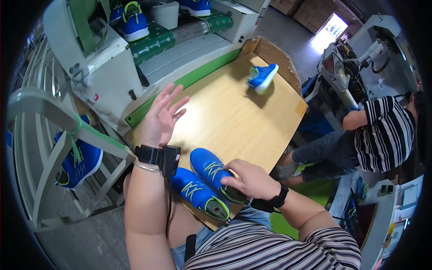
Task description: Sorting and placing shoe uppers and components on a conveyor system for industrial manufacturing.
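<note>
Two blue shoes with yellow-green laces lie side by side at the near edge of the wooden tabletop point(216, 121). My right hand point(252, 180) is closed at the collar of the right-hand shoe point(209, 168), its thumb and fingers at the opening. The left-hand shoe point(193, 189) lies against it, with its opening toward me. My left hand point(163, 114) is raised over the table's left side, fingers spread and nothing in it. Toward the far end, another blue shoe point(262, 77) is tilted with its pale sole showing; I cannot tell whether it touches the table.
Behind the table's left edge stands a machine with a green conveyor point(155, 45) carrying blue shoes point(135, 22). A cardboard guard point(281, 58) borders the far end. Left is a metal rack point(45, 108) holding a blue shoe point(83, 159). A person point(382, 135) sits at the right, near another machine.
</note>
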